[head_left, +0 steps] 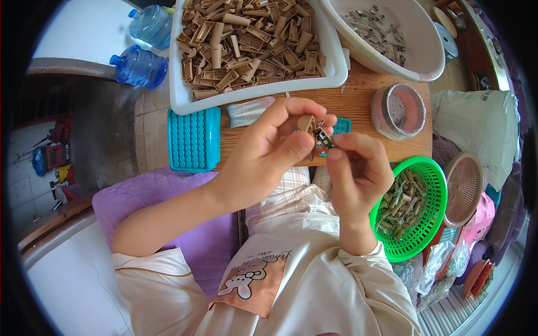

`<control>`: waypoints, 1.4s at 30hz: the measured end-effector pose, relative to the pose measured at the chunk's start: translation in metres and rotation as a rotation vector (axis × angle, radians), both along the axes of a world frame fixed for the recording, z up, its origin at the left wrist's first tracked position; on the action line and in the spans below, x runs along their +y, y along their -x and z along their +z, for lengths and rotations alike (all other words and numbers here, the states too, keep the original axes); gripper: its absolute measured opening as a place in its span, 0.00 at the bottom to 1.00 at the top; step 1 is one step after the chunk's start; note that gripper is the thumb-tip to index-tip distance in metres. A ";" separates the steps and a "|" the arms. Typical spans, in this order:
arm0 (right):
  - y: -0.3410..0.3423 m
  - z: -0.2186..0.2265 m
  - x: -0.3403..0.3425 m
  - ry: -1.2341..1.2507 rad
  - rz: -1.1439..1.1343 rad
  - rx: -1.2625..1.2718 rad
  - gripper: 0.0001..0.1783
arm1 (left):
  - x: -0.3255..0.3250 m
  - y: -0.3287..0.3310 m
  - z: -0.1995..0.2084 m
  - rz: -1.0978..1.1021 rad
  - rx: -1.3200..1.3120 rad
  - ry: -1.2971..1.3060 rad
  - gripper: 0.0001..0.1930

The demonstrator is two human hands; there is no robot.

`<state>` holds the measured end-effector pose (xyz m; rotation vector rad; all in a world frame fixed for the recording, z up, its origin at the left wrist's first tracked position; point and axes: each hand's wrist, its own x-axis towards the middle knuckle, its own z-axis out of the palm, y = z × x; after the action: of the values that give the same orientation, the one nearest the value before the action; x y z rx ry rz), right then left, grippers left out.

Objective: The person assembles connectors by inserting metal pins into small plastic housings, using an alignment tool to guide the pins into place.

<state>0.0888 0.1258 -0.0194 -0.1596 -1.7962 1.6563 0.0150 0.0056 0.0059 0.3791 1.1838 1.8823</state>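
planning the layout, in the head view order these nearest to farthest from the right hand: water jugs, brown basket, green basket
1. Green basket, just right of the right hand
2. Brown basket, farther right
3. Water jugs, upper left

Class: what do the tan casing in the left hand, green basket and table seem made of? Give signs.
Tan casing: probably satin plastic, smooth and evenly coloured. Green basket: likely glossy plastic, with regular moulded slots. Table: varnished-looking wood or veneer, showing grain.

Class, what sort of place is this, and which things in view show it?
Probably a small workroom, perhaps in a home: the white tray heaped with tan casings, wooden table and green basket of small parts suggest it.
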 end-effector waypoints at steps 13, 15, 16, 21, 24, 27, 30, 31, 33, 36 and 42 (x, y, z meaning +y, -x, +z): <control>-0.005 0.002 -0.006 -0.067 0.033 0.032 0.09 | -0.006 -0.004 0.002 0.021 0.259 0.105 0.26; -0.004 0.003 -0.004 -0.135 0.069 -0.023 0.09 | -0.006 -0.004 0.005 -0.015 0.349 0.237 0.25; -0.003 0.004 -0.003 -0.193 0.062 -0.029 0.08 | -0.006 -0.004 0.003 -0.014 0.348 0.238 0.25; -0.001 -0.001 -0.003 -0.246 0.098 -0.043 0.07 | -0.001 -0.007 0.003 0.143 0.193 0.135 0.17; -0.003 -0.007 -0.011 -0.162 -0.044 -0.061 0.07 | 0.002 -0.011 0.008 0.232 0.135 0.178 0.16; -0.003 -0.016 -0.024 0.134 -0.010 -0.037 0.08 | 0.000 -0.011 0.012 0.233 0.161 0.241 0.16; -0.002 -0.019 -0.026 0.251 0.049 -0.014 0.10 | -0.001 -0.010 0.012 0.248 0.117 0.200 0.16; -0.001 -0.019 -0.026 0.251 0.054 -0.016 0.10 | -0.001 -0.009 0.013 0.250 0.092 0.181 0.16; -0.001 -0.019 -0.024 0.178 0.055 -0.033 0.11 | -0.003 -0.005 0.014 0.211 0.075 0.180 0.18; -0.006 -0.022 -0.025 0.171 0.076 -0.087 0.13 | -0.002 -0.001 0.013 0.159 -0.039 0.138 0.20; -0.003 -0.026 -0.020 0.167 0.108 -0.207 0.21 | -0.002 0.003 0.004 0.134 -0.378 -0.001 0.19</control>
<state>0.0922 0.1056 -0.0450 -0.3241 -1.8425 1.9278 0.0117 0.0039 0.0097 -0.0597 0.9699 1.9604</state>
